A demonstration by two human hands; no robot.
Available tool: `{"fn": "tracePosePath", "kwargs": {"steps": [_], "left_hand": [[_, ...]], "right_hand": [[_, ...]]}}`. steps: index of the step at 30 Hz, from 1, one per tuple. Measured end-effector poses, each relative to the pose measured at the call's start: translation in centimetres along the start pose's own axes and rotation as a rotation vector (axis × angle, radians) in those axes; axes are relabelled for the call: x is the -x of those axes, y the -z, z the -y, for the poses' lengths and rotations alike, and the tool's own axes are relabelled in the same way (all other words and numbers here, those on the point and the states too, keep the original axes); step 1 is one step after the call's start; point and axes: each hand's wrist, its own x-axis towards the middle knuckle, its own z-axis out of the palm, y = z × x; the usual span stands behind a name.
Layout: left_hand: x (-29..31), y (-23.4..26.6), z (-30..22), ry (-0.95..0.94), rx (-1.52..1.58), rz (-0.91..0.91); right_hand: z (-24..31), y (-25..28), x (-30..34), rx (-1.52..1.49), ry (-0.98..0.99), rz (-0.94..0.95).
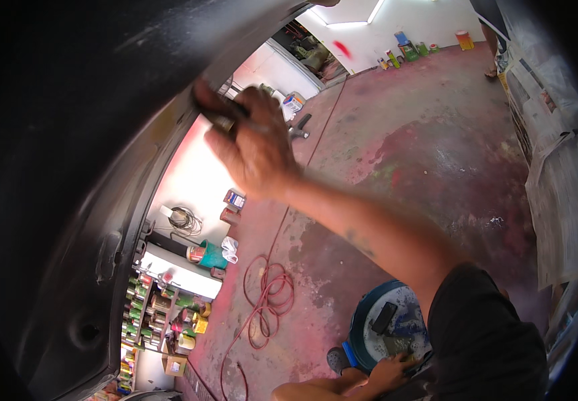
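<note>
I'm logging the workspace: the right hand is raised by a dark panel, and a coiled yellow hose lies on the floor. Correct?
In the head view, the coiled hose is red, not yellow; the right hand is raised by the dark panel.

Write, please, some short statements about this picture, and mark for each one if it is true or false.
1. The right hand is gripping a dark object. True.
2. The hose on the floor is stretched out straight. False: part of it lies in loose loops.
3. A black block is inside the tub. True.
4. The tub is bright yellow. False: it is dark teal.
5. An orange container stands near the white far wall. True.
</note>
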Motion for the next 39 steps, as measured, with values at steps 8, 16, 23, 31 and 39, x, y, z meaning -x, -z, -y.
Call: {"fn": "tracePosePath", "kwargs": {"steps": [8,16,23,31,39], "left_hand": [[0.1,0.4,-0.2,0.005,0.0,-0.034],[-0.3,2.1,-1.5,0.032,0.06,0.043],[-5.4,2.1,5.8,0.412,0.536,-0.203],[-10.6,-0.7,8.4,0.405,0.317,-0.229],[-9.6,-5.5,13.6,0.521,0.7,-0.333]], "right_hand": [[-12.1,7.1,1.3,0.075,-0.126,0.204],[4.5,25.9,36.1,-0.007,-0.658,1.446],[3.0,32.8,45.9,0.403,-0.929,1.927],[3.1,33.8,43.6,0.001,-1.032,1.858],[4.5,32.1,42.5,0.24,-0.945,1.375]]}}
